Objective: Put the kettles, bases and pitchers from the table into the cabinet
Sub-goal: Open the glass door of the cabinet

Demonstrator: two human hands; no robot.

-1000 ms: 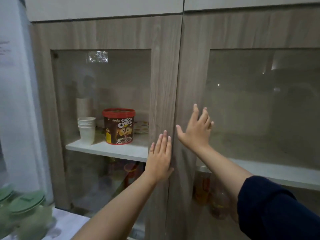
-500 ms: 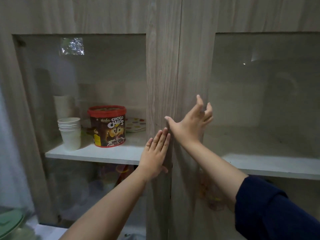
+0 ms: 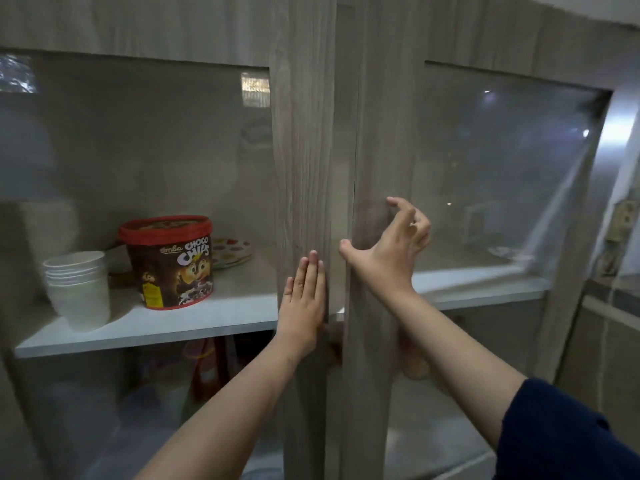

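A wood-grain cabinet with two glass-paned doors fills the head view. My left hand (image 3: 304,299) presses flat, fingers straight, on the inner frame of the left door (image 3: 301,150). My right hand (image 3: 391,251) holds the inner edge of the right door (image 3: 381,133), with the thumb hooked at the gap between the doors and the fingers curled on the front. The right door stands slightly ajar, swung out toward me. No kettle, base or pitcher shows in this view.
Behind the left glass, a white shelf (image 3: 173,323) carries a red-lidded Choco Chips tub (image 3: 169,261), a stack of white paper cups (image 3: 78,289) and a dotted plate (image 3: 232,251). The lower shelf holds blurred items. The shelf behind the right glass looks bare.
My right hand went from flat on the right door to hooking its inner edge with curled fingers, and that door has swung out a little. The view moved closer.
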